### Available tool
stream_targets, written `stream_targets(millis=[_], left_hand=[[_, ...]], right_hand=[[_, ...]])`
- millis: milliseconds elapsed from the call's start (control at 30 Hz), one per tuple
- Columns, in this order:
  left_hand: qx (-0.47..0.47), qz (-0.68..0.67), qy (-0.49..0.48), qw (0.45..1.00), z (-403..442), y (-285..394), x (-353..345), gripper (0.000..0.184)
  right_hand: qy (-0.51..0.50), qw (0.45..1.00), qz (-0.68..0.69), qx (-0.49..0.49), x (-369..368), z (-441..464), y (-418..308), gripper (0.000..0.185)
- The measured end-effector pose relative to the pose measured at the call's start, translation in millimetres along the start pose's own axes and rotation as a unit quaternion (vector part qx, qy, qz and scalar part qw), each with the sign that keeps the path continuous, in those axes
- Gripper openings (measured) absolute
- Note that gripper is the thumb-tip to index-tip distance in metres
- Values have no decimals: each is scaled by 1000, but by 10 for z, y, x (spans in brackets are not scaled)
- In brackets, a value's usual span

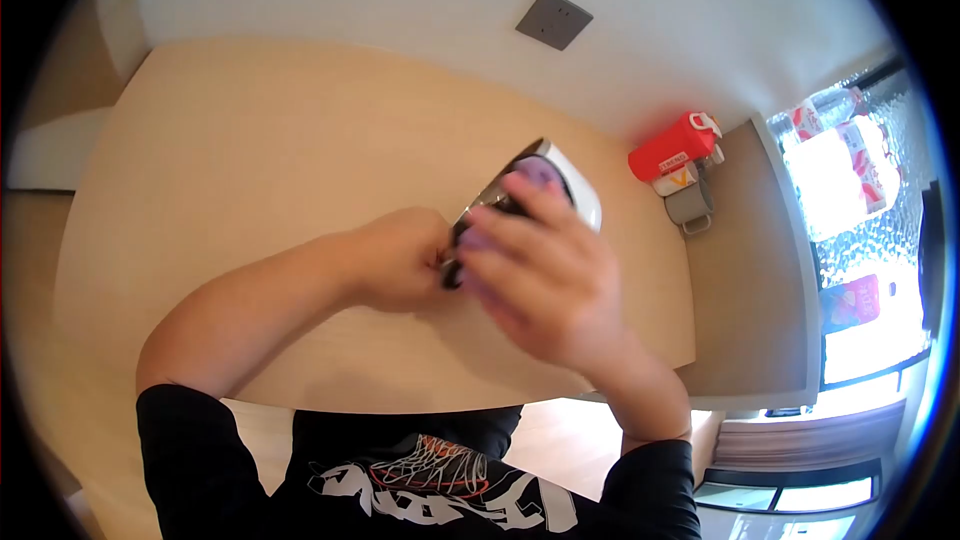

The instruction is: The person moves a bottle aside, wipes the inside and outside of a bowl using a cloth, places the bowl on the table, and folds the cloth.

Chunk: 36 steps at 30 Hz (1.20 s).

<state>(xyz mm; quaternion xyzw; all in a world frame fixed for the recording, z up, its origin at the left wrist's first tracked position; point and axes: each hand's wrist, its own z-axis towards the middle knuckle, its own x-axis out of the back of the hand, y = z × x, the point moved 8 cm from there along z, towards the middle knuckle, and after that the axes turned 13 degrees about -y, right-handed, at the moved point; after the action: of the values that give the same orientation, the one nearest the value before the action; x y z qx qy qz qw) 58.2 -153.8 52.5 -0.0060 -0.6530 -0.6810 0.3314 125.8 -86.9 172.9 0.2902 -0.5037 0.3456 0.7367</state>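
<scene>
A white and dark object point(583, 198) with a shiny rim is held tilted above the wooden table point(250, 140); what it is I cannot make out. My left hand point(405, 258) is closed at its lower left end, around a dark part that may be a handle. Spread across the near side of the object is my right hand point(545, 275), its fingers blurred and bent over the dark opening. Something purple shows between and behind those fingers. The palm side of my left hand is hidden.
Against the wall at the right stand a red bottle point(672, 148), a small box with an orange mark point(677, 179) and a grey mug point(690, 208). A socket plate point(554, 20) is on the wall. Plastic-wrapped bottles point(865, 165) lie by the bright window.
</scene>
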Motion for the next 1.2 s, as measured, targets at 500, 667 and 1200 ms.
stream_targets(millis=[500,667,1200], left_hand=[[-9,-308,69,949,-44,-50,83,28],[-92,-366,58,924,82,125,-36,32],[-19,-347,71,935,504,171,28,52]], right_hand=[[80,826,443,-338,26,-149,1636,24],[71,969,211,-106,436,-11,832,21],[30,850,383,-360,187,-236,1783,30]])
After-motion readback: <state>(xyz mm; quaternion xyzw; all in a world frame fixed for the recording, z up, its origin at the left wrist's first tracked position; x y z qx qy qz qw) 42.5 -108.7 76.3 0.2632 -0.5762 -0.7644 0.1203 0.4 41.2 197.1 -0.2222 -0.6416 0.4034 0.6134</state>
